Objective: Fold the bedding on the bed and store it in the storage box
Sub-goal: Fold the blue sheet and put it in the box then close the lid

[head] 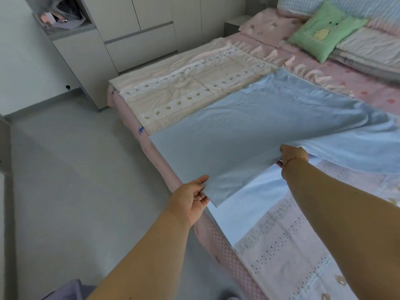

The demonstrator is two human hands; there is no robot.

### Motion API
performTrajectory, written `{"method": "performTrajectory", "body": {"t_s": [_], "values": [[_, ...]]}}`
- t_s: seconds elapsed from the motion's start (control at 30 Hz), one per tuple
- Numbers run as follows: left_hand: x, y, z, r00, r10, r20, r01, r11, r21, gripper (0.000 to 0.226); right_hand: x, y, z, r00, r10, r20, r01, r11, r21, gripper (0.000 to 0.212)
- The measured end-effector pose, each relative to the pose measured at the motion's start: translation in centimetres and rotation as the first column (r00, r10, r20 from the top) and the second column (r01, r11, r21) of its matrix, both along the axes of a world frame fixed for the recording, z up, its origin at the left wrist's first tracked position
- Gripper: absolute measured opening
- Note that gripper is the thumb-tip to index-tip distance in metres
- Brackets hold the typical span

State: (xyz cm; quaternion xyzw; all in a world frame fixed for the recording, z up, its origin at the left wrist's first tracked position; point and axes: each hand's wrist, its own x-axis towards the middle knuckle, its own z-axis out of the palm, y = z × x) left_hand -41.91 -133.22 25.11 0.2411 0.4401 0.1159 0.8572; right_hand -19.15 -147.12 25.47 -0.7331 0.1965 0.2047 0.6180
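Blue sheet (249,131) spread across the bed (378,98), extending away from both grips; left hand (192,198) pinches the near corner, right hand (292,155) clutches the adjoining edge farther in.

No text, label, brand, number or sign can be read anywhere in the view. The blue marks on the pink mattress edge (140,130) are too small and blurred to make out.
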Motion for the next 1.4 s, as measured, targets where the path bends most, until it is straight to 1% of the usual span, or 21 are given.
{"method": "performTrajectory", "body": {"t_s": [0.1,0.2,0.3,0.33,0.5,0.63,0.8,0.87,0.93,0.97,1.03,1.07,1.13,1.2,1.27,1.4], "values": [[1.3,4.0,-0.7,1.000,0.022,0.010,-0.022,0.999,-0.034,0.024,1.7,4.2,-0.3,0.998,-0.046,0.040,0.045,0.999,0.009,0.019],[2.8,7.8,-1.5,0.998,0.054,0.016,-0.053,0.996,-0.073,0.026,3.3,7.9,-0.6,0.997,-0.011,0.076,0.012,1.000,-0.005,0.013],[5.5,13.2,-2.3,0.993,0.115,0.007,-0.114,0.990,-0.087,0.024,6.8,14.0,-1.8,0.992,0.044,0.120,-0.041,0.999,-0.027,0.015],[6.5,15.3,-2.6,0.991,0.137,0.009,-0.135,0.987,-0.088,0.024,7.9,16.1,-2.0,0.992,0.068,0.108,-0.065,0.997,-0.032,0.014],[10.2,23.0,-4.6,0.981,0.190,-0.028,-0.192,0.971,-0.144,0.028,12.7,24.6,-3.8,0.976,0.203,0.083,-0.185,0.966,-0.182,0.015],[12.3,27.3,-5.2,0.967,0.242,-0.076,-0.252,0.954,-0.164,0.023,15.1,29.5,-5.0,0.943,0.329,0.049,-0.297,0.899,-0.322,0.020],[14.1,32.5,-7.6,0.946,0.291,-0.141,-0.314,0.933,-0.177,0.027,16.5,34.8,-6.2,0.897,0.442,0.012,-0.392,0.806,-0.443,0.013],[14.5,34.6,-8.9,0.937,0.305,-0.170,-0.333,0.927,-0.174,0.029,16.9,36.6,-7.0,0.881,0.474,0.005,-0.411,0.770,-0.487,0.006],[15.0,36.5,-9.9,0.933,0.307,-0.187,-0.341,0.921,-0.188,0.029,17.4,38.6,-8.0,0.864,0.503,0.000,-0.429,0.737,-0.522,0.014],[15.3,37.5,-10.5,0.934,0.304,-0.186,-0.338,0.921,-0.196,0.025,17.6,39.6,-8.6,0.854,0.521,-0.004,-0.439,0.715,-0.545,0.015],[15.9,38.6,-10.9,0.940,0.270,-0.209,-0.309,0.932,-0.188,0.019,18.0,41.1,-9.7,0.837,0.546,-0.033,-0.458,0.667,-0.588,0.007],[16.3,39.2,-11.3,0.942,0.246,-0.230,-0.291,0.938,-0.188,0.019,18.3,41.8,-10.6,0.833,0.551,-0.049,-0.465,0.651,-0.600,0.012],[16.9,40.1,-12.5,0.936,0.225,-0.271,-0.279,0.943,-0.182,0.016,18.7,43.1,-11.9,0.827,0.556,-0.085,-0.480,0.619,-0.622,0.030],[16.9,41.4,-14.4,0.926,0.210,-0.315,-0.276,0.944,-0.183,0.015,18.9,44.2,-13.2,0.833,0.539,-0.124,-0.481,0.597,-0.642,0.039],[16.9,42.7,-16.5,0.903,0.207,-0.376,-0.285,0.944,-0.165,0.021,19.0,45.1,-14.5,0.829,0.535,-0.162,-0.498,0.576,-0.648,0.040],[17.3,43.9,-17.9,0.858,0.177,-0.481,-0.272,0.953,-0.134,0.019,19.2,46.5,-16.8,0.797,0.540,-0.271,-0.573,0.534,-0.621,0.039]]}}
